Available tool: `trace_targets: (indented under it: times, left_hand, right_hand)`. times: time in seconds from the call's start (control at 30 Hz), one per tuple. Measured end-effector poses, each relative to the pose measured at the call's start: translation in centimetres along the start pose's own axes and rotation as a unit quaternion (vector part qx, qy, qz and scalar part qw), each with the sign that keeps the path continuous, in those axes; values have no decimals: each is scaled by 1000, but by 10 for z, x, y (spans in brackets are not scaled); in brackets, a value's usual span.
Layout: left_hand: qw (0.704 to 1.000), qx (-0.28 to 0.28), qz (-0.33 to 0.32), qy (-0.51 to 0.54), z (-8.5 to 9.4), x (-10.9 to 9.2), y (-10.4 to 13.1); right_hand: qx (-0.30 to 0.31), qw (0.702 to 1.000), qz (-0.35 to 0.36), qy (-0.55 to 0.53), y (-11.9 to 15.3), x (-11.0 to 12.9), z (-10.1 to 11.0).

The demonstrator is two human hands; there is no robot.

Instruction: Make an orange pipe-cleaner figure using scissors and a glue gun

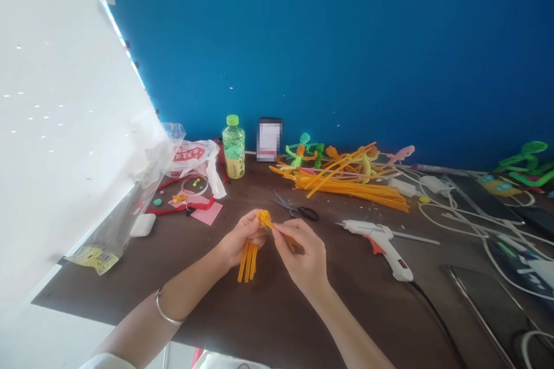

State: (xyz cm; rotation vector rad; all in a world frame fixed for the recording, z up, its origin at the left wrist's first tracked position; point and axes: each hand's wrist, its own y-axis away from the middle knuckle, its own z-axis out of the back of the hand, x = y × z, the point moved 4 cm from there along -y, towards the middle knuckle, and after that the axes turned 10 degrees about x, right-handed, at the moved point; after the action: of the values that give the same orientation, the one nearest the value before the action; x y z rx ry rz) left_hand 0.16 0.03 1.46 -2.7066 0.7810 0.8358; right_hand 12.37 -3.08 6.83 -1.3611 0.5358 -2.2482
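My left hand [244, 240] is closed around a bundle of orange pipe cleaners [247, 262], whose straight ends hang below the fingers. Above the fist their tops are bent into a small looped knot [264, 218]. My right hand [302, 252] pinches one orange strand that runs out from this knot; its far end is hidden by the fingers. Both hands are just above the dark table [208, 300], close together. Behind them lies a pair of scissors with black handles [306, 213]. To the right rests a white hot glue gun [383, 244] with an orange trigger.
A heap of orange pipe cleaners [355, 191] and pipe-cleaner figures [303, 150] lie at the back. A bottle [234, 150] and a propped phone [269, 141] stand by the blue wall. Plastic bags [190, 155] lie left; cables [467, 213] and a dark phone [493, 311] lie right.
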Motion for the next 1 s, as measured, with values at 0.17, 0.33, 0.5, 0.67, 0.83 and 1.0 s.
trace_targets:
  times: [0.17,0.33,0.5,0.67,0.83,1.0]
  left_hand:
    - [999,13,-6,-40,1,2,-2]
    - [999,-1,-16,-48,0,2,-2]
    - [999,17,-8,-29,-2,2,-1]
    - [999,28,6,-37,1,6,-2]
    - [998,31,18,-42,-2,6,-1]
    - [998,21,52,27,-4,7,-1]
  right_hand:
    - [0,1000,14,8,-1,1,0]
    - [18,1000,9,11,1,1,-1]
    - [-15,1000,7,16,1,1,2]
    - [-5,1000,15,21,0,1,2]
    - [-8,999,26,20,-1,2,2]
    - [-36,999,18,26,0,2,5]
